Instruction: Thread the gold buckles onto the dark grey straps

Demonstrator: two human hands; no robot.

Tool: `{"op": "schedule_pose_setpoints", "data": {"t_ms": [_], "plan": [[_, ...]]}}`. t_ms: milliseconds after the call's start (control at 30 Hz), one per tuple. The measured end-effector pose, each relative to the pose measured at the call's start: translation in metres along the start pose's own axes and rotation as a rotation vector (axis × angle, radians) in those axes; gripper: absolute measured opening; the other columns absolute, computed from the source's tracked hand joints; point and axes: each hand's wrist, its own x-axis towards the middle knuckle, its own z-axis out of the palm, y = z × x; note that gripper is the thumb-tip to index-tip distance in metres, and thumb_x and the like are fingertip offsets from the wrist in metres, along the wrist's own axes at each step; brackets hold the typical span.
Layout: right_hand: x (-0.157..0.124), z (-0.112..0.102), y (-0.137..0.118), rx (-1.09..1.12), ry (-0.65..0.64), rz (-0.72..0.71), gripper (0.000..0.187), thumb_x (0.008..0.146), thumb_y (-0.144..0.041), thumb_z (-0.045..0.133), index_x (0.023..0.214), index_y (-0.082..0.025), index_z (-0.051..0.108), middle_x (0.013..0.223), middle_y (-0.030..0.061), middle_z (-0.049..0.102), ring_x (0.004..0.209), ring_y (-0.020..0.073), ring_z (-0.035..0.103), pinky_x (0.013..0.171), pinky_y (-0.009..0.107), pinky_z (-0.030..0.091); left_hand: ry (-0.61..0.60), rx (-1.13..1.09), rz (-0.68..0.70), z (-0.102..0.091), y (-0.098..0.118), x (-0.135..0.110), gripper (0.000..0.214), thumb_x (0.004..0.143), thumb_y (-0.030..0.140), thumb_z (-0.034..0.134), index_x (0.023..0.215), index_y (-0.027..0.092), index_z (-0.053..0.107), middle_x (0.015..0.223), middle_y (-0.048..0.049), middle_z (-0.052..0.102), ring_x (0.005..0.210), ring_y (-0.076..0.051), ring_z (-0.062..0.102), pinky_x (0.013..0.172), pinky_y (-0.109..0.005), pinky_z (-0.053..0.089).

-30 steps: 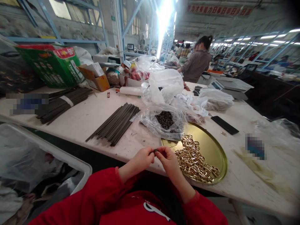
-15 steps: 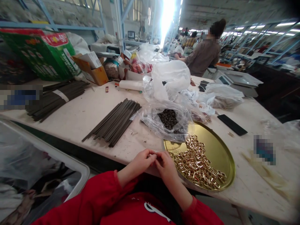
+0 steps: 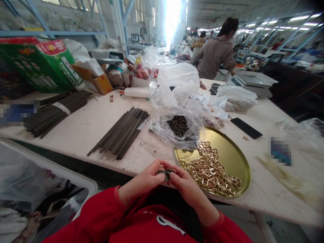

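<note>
Close to my body at the table's front edge, my left hand (image 3: pixel 151 176) and my right hand (image 3: pixel 182 180) meet with fingers closed. Between the fingertips is a small dark strip piece (image 3: pixel 165 172), with a thin gold-coloured edge showing by the right fingers. Most of it is covered by my fingers. Just right of my hands, a round gold tray (image 3: pixel 234 148) bears a heap of gold metal buckles (image 3: pixel 211 170). Beyond the hands lies an open clear plastic bag (image 3: pixel 159 130) of small dark pieces (image 3: pixel 178 125). A bundle of dark strips (image 3: pixel 121 131) lies to the left.
Another banded strip bundle (image 3: pixel 54 109) lies far left, before a green box (image 3: pixel 45 67) and a small open carton (image 3: pixel 97 81). White plastic bags (image 3: pixel 177 81) fill the back. A black flat slab (image 3: pixel 246 128) and a scale (image 3: pixel 253 81) are right. A person (image 3: pixel 215 54) stands behind.
My hands have turned and parted slightly, so the dark piece between them now shows. The view has shifted a little. The person at the back has turned and reaches toward the scale.
</note>
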Motion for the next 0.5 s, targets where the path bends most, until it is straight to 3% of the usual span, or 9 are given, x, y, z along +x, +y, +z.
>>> {"op": "schedule_pose_setpoints", "data": {"t_ms": [100, 300, 500], "plan": [[-0.013, 0.003, -0.005, 0.162, -0.11, 0.026, 0.029, 0.071, -0.031, 0.068, 0.097, -0.024, 0.061, 0.091, 0.0011, 0.066, 0.077, 0.0143, 0.061, 0.078, 0.03, 0.044, -0.042, -0.049, -0.018, 0.003, 0.004, -0.011, 0.032, 0.074, 0.015, 0.05, 0.105, 0.019, 0.042, 0.067, 0.0062, 0.051, 0.053, -0.004, 0.042, 0.05, -0.016, 0.029], [-0.027, 0.013, -0.01, 0.085, -0.134, 0.008, 0.033, 0.067, -0.035, 0.071, 0.092, -0.02, 0.055, 0.074, -0.0011, 0.064, 0.065, 0.0114, 0.057, 0.064, 0.024, 0.041, -0.077, 0.018, 0.009, 0.008, -0.003, -0.018, 0.04, 0.074, 0.011, 0.047, 0.112, 0.019, 0.039, 0.069, 0.0049, 0.054, 0.059, -0.006, 0.047, 0.056, -0.018, 0.035], [-0.034, 0.022, -0.01, -0.1, -0.053, -0.08, 0.033, 0.07, -0.045, 0.064, 0.081, -0.02, 0.046, 0.062, -0.0051, 0.052, 0.057, 0.0098, 0.047, 0.057, 0.023, 0.036, -0.059, 0.319, 0.172, 0.017, 0.002, -0.03, 0.037, 0.082, 0.015, 0.044, 0.118, 0.017, 0.04, 0.108, -0.0066, 0.058, 0.093, -0.015, 0.055, 0.079, -0.026, 0.041]]}}
